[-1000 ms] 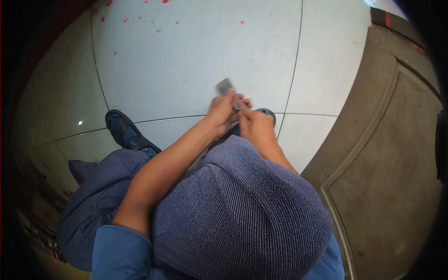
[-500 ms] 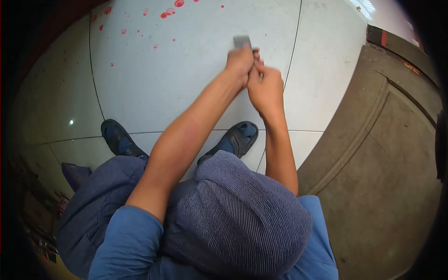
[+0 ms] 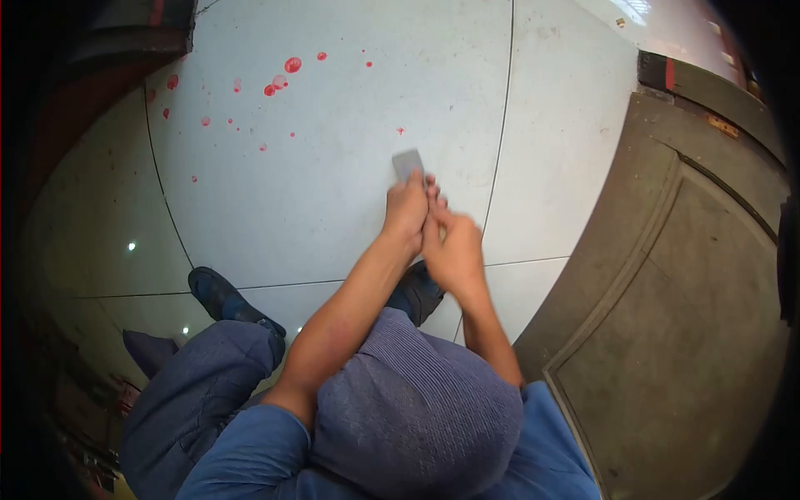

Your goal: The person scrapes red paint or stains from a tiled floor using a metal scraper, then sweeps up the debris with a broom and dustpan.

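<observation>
A scraper with a flat grey blade (image 3: 407, 162) points away from me, low over the pale tiled floor. My left hand (image 3: 405, 208) is closed around it, one finger lying along the base of the blade. Right beside it, my right hand (image 3: 457, 254) is closed too, its thumb and fingers pressed up against the left hand's fingers. The handle is hidden by both hands, and I cannot tell whether the right hand grips it.
Red spots (image 3: 292, 65) are scattered over the floor tiles (image 3: 333, 200) ahead. On the right lies a brown panelled door (image 3: 667, 317). A dark piece of furniture (image 3: 129, 46) stands at the upper left. My shoes (image 3: 221, 292) are just below my hands.
Both hands and the scraper sit lower and slightly left in view, still together. The whole view has shifted too, showing more floor ahead. Both hands stay closed.
</observation>
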`<state>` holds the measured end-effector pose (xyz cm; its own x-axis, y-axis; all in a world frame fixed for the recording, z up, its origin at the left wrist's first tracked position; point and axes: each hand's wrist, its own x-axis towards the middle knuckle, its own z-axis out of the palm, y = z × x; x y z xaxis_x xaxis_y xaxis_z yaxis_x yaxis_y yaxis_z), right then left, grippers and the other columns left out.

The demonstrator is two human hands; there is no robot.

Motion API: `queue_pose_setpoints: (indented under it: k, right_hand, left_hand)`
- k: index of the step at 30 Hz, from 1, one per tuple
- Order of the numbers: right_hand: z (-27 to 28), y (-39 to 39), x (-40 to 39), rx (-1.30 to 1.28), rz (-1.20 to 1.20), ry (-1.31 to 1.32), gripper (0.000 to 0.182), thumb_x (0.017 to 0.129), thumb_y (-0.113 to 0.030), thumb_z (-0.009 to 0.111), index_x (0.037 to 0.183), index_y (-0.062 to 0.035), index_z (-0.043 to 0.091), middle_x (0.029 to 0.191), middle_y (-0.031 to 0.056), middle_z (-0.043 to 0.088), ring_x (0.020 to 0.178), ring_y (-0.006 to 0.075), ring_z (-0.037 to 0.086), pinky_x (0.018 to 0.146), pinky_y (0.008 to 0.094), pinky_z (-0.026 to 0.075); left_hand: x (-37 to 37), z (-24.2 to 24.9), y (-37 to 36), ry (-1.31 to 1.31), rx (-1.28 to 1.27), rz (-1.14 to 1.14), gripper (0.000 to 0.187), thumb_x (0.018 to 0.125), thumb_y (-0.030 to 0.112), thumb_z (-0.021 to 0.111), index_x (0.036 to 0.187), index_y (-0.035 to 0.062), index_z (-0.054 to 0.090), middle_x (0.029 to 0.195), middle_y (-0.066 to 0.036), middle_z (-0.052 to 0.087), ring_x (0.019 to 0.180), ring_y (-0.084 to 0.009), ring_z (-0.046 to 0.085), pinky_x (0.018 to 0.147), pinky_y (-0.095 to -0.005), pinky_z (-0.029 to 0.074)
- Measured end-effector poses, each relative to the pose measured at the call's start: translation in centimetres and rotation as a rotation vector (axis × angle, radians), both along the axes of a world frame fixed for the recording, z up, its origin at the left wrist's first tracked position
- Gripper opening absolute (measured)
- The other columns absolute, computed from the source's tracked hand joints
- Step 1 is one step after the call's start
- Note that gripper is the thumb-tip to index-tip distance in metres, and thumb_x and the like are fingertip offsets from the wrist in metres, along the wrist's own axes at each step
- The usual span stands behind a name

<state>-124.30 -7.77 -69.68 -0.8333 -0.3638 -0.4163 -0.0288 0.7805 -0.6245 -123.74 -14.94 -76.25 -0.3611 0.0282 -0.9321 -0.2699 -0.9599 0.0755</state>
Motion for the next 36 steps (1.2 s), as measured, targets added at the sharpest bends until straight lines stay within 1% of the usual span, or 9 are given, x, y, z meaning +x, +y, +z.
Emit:
queue_pose_setpoints:
  k: [3, 8, 11, 12, 15, 20, 23, 32, 36]
  right_hand:
    - [1.2, -3.1, -4.6, 0.113, -0.029, -0.330, 0.027, 0.088, -0.013, 0.049, 0.106, 0.0009, 0.062, 0.087, 0.0289, 0.060, 0.084, 0.0415, 0.062, 0.071, 0.0360, 0.049]
    - [1.2, -1.8, -2.7, 0.051, 0.031, -0.142, 0.025, 0.088, -0.014, 0.048, 0.100, 0.0029, 0.062, 0.080, 0.0295, 0.059, 0.079, 0.0414, 0.062, 0.065, 0.0385, 0.048]
    - [1.6, -4.2, -5.6, 0.093, 0.009, -0.297, 0.026, 0.087, -0.013, 0.049, 0.106, -0.0015, 0.063, 0.087, 0.0283, 0.061, 0.086, 0.0417, 0.062, 0.073, 0.0374, 0.049]
    - [1.2, -3.8, -4.8, 0.109, 0.018, -0.204, 0.026, 0.087, -0.013, 0.049, 0.105, -0.0019, 0.064, 0.085, 0.0279, 0.061, 0.085, 0.0416, 0.062, 0.073, 0.0383, 0.049]
    - [1.1, -1.6, -1.5, -0.057, -0.001, -0.030, 0.024, 0.088, -0.015, 0.048, 0.097, 0.0013, 0.064, 0.079, 0.0283, 0.059, 0.077, 0.0426, 0.061, 0.066, 0.0415, 0.048]
    - [2.1, -3.7, -5.2, 0.096, -0.049, -0.351, 0.029, 0.089, -0.016, 0.048, 0.110, -0.0009, 0.061, 0.094, 0.0288, 0.060, 0.095, 0.0407, 0.060, 0.080, 0.0368, 0.048]
    - [1.1, -1.1, -2.3, 0.007, -0.016, -0.105, 0.028, 0.089, -0.016, 0.048, 0.107, 0.0005, 0.062, 0.087, 0.0294, 0.060, 0.088, 0.0421, 0.060, 0.073, 0.0383, 0.049]
    - [0.9, -1.3, -2.6, 0.049, -0.029, -0.132, 0.024, 0.085, -0.016, 0.050, 0.094, 0.0023, 0.064, 0.081, 0.0286, 0.060, 0.081, 0.0442, 0.059, 0.070, 0.0430, 0.049]
    - [1.1, -2.9, -4.3, 0.097, -0.034, -0.173, 0.027, 0.085, -0.017, 0.050, 0.097, 0.0022, 0.064, 0.085, 0.0286, 0.061, 0.085, 0.0434, 0.060, 0.073, 0.0408, 0.050]
  left_hand:
    - [-3.5, -1.0, -2.6, 0.089, 0.008, 0.125, 0.028, 0.099, 0.025, 0.035, 0.085, 0.0023, 0.045, 0.064, -0.004, 0.043, 0.056, -0.0154, 0.043, 0.051, -0.0288, 0.043]
    - [-2.1, -0.5, -1.5, -0.051, 0.093, 0.075, 0.028, 0.099, 0.023, 0.034, 0.083, 0.0027, 0.045, 0.064, -0.004, 0.043, 0.056, -0.0152, 0.043, 0.051, -0.0287, 0.043]
    - [-4.3, -1.4, -3.6, 0.113, 0.003, 0.095, 0.025, 0.100, 0.022, 0.035, 0.086, 0.0029, 0.044, 0.063, -0.003, 0.041, 0.056, -0.0137, 0.042, 0.052, -0.0256, 0.042]
    - [-4.1, -0.8, -3.6, 0.096, -0.064, 0.037, 0.028, 0.099, 0.022, 0.036, 0.084, 0.0013, 0.046, 0.065, -0.004, 0.044, 0.056, -0.0157, 0.043, 0.053, -0.0308, 0.045]
    - [-1.0, -0.5, -0.9, 0.009, 0.008, 0.034, 0.024, 0.098, 0.019, 0.037, 0.085, 0.0016, 0.047, 0.063, -0.004, 0.044, 0.056, -0.0155, 0.044, 0.052, -0.0303, 0.044]
    - [-3.9, -1.4, -2.9, 0.112, -0.011, 0.063, 0.027, 0.099, 0.022, 0.036, 0.085, 0.0013, 0.046, 0.065, -0.004, 0.043, 0.056, -0.0156, 0.043, 0.052, -0.0298, 0.044]
    - [-2.0, -1.3, -0.5, 0.014, 0.082, 0.073, 0.027, 0.100, 0.024, 0.036, 0.084, 0.0030, 0.044, 0.063, -0.002, 0.042, 0.055, -0.0134, 0.042, 0.052, -0.0280, 0.043]
    - [-2.5, -1.4, -0.9, 0.034, 0.054, 0.059, 0.031, 0.099, 0.024, 0.035, 0.079, 0.0029, 0.045, 0.064, -0.004, 0.044, 0.056, -0.0154, 0.043, 0.052, -0.0292, 0.044]
    - [-3.9, -2.5, -2.1, 0.126, 0.052, 0.083, 0.029, 0.099, 0.022, 0.036, 0.081, 0.0017, 0.046, 0.065, -0.004, 0.044, 0.057, -0.0151, 0.043, 0.052, -0.0291, 0.044]
